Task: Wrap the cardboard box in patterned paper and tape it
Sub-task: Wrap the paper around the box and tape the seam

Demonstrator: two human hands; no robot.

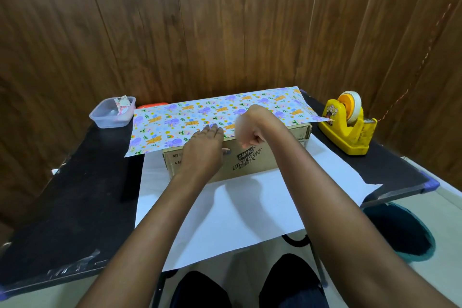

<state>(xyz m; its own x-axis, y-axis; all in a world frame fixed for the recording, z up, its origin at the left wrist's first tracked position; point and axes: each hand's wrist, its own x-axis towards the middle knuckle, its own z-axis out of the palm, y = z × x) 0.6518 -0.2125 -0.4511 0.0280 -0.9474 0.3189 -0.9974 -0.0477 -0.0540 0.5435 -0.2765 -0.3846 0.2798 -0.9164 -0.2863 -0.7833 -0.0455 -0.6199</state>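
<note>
Box (250, 162): patterned paper (175, 122) lies over its top.
Left hand (203, 144): fingers straight, pressing paper.
Right hand (255, 130): fingers curled; hold unclear.

My left hand (205, 142) presses flat on the patterned paper (175, 120) folded over the top of the cardboard box (250, 161). My right hand (253, 130), fingers curled, sits at the box's near upper edge. What it holds is blurred. On the table (75, 195), a yellow tape dispenser (347, 127) stands right and a plastic container (111, 115) left.
</note>
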